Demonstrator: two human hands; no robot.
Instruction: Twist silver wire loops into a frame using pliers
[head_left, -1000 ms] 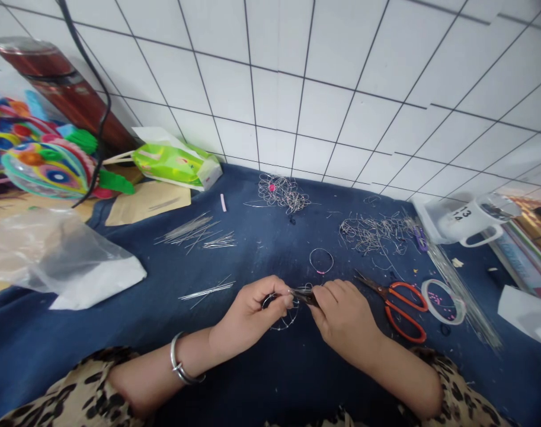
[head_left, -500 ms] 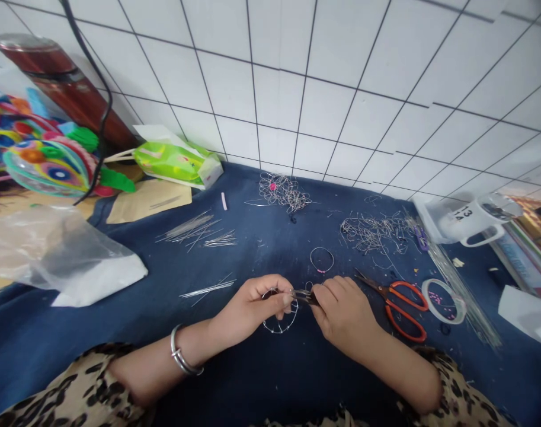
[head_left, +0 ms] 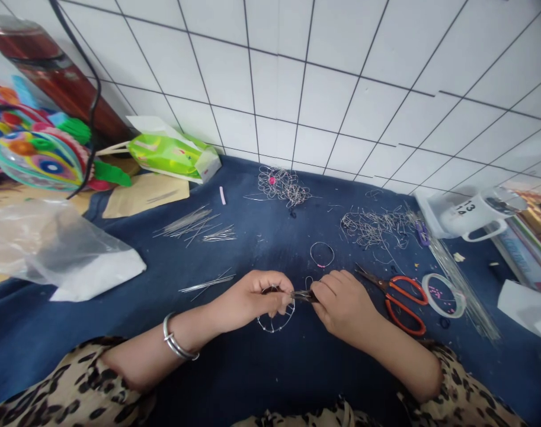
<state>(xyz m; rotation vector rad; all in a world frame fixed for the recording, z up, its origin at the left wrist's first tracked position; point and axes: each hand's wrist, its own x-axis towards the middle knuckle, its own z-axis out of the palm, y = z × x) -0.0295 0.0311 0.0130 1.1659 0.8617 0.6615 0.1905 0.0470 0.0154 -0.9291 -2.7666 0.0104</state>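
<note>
Wire ring shifted slightly left since earlier frame. Left fingers pinch its upper edge; right fingers clasp pliers, long axis sideways, tips pointing left toward pinch.

Cannot see full far arc of wire ring, partly covered by left hand. Unable to resolve exact contact at tips of pliers: too small. Cannot see handles, lost inside right hand. Cannot count pink beads in round dish on the right. Unable to trace single strands in far wire tangle. Cannot read blurred lettering on books, cut off at right edge. Cannot see whole plastic bag or red flask, cut off at left edge.
</note>
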